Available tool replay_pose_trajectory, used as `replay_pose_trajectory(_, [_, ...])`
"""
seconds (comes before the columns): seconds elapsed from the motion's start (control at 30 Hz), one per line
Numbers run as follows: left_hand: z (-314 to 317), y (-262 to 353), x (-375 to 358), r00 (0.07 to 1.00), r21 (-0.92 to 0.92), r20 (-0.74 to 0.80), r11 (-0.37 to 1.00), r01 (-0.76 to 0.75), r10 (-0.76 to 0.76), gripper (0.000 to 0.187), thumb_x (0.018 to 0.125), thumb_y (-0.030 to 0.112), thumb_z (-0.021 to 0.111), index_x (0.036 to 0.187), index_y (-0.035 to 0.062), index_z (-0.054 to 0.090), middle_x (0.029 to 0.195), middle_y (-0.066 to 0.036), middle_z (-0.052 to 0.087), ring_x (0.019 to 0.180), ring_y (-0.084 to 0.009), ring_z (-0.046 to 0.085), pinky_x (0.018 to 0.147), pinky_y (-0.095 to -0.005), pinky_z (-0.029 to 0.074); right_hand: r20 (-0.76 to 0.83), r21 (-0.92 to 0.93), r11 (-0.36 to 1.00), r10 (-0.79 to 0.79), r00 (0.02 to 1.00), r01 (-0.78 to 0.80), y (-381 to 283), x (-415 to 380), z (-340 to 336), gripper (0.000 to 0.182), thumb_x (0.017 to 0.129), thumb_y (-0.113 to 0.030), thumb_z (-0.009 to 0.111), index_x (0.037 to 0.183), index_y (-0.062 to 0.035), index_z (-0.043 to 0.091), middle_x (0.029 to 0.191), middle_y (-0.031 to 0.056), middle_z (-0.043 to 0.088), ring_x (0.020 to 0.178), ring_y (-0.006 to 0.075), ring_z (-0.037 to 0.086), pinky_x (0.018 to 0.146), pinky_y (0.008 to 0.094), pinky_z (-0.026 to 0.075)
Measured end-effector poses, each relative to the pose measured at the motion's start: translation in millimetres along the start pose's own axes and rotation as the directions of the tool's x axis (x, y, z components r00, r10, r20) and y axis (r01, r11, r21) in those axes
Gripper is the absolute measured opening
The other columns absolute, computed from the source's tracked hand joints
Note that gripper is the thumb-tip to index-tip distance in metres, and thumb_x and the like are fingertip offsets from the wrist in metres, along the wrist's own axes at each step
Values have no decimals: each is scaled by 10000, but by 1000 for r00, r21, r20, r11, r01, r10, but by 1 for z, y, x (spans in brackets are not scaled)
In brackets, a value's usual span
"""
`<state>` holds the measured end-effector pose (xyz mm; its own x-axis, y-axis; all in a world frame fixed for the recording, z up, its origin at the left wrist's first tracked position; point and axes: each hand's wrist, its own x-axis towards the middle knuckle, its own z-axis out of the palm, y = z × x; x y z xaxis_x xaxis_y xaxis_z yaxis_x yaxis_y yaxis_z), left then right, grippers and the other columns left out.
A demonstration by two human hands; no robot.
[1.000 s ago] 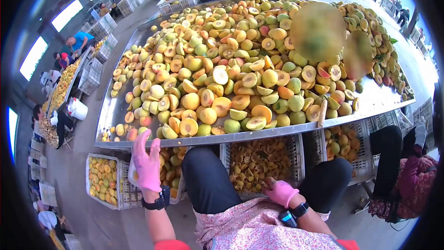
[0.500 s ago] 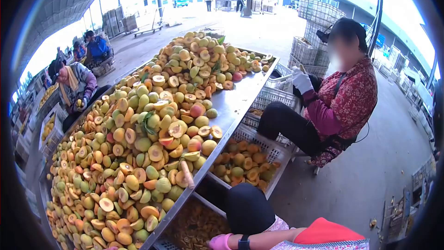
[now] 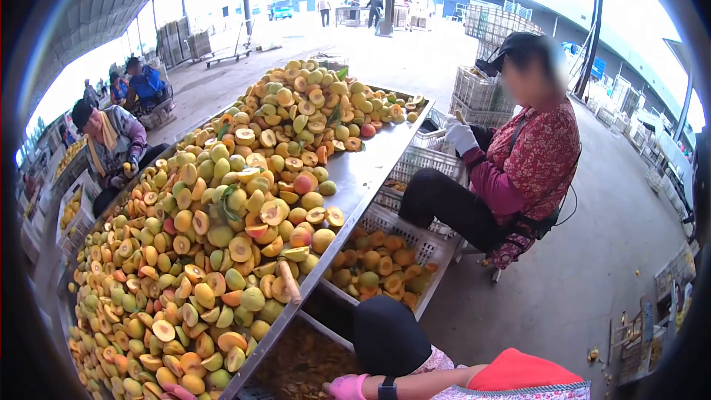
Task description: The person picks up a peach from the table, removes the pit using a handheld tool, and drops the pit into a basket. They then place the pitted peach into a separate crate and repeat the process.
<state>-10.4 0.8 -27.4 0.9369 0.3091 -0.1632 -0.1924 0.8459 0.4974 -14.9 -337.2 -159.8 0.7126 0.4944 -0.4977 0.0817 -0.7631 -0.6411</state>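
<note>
My right hand (image 3: 346, 387), in a pink glove with a black watch at the wrist, is at the bottom edge. It is over a crate of brown scraps (image 3: 304, 359), its fingers mostly cut off by the frame. Only a pink bit of my left hand (image 3: 176, 391) shows at the lower left, against the heap of halved yellow-green stone fruit (image 3: 215, 252). Whether either hand holds anything is hidden. A tool with a wooden handle (image 3: 289, 282) leans on the fruit at the metal table's edge (image 3: 355, 211). My dark-clad knee (image 3: 389, 337) is beside the crate.
A white crate of fruit halves (image 3: 381, 263) stands below the table's right side. Beyond it sits a co-worker in a red patterned top (image 3: 537, 152), wearing white gloves. Another person (image 3: 111, 141) works across the table at left. Stacked crates (image 3: 485, 92) stand behind.
The view has shifted, so the table and co-workers appear slightly lower and further left. A pink bit of my left hand has come into view at the bottom. My right hand has moved slightly left.
</note>
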Motion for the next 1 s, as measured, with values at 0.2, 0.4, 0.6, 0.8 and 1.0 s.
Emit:
replay_pose_trajectory(0.2, [42,-99,-24,996,112,-76,992,61,-53,427,1021,475,581,1229,108,649,1148,-69,711,900,-256,701,660,-347,591,-351,350,926,-11,936,142,-27,-23,-28,362,995,-384,597,1124,-46,569,941,254,688,871,456,674,723,528,518])
replay_pose_trajectory(0.4, [48,-143,-53,986,409,-162,907,99,-35,619,1039,633,386,1154,72,619,1014,-108,698,775,-252,693,652,-360,556,-523,195,876,-287,802,441,-82,-60,-50,349,975,-247,668,1220,-36,536,935,205,672,820,411,683,668,467,539])
replay_pose_trajectory(0.6, [52,-155,-66,985,502,-156,865,20,67,643,1050,635,342,1113,54,610,986,-115,691,775,-243,687,755,-357,567,-501,-6,899,-382,776,438,-91,-56,-40,335,943,-238,713,1169,-44,559,904,172,680,771,368,694,627,425,542])
replay_pose_trajectory(0.8, [50,-165,-75,980,489,-178,872,7,92,624,1059,619,338,1132,57,599,1000,-106,684,789,-235,682,759,-353,565,-489,-25,921,-351,799,389,-89,-56,-34,290,1004,-328,616,1052,-56,528,878,181,667,729,376,687,599,457,530])
replay_pose_trajectory(1.0, [45,-174,-81,965,579,-190,815,-37,179,562,1083,553,333,1117,52,586,990,-95,663,787,-217,666,758,-343,560,-417,-39,921,-366,832,387,-84,-54,-27,316,1007,-310,636,1069,-57,458,697,154,635,640,375,670,521,444,496])
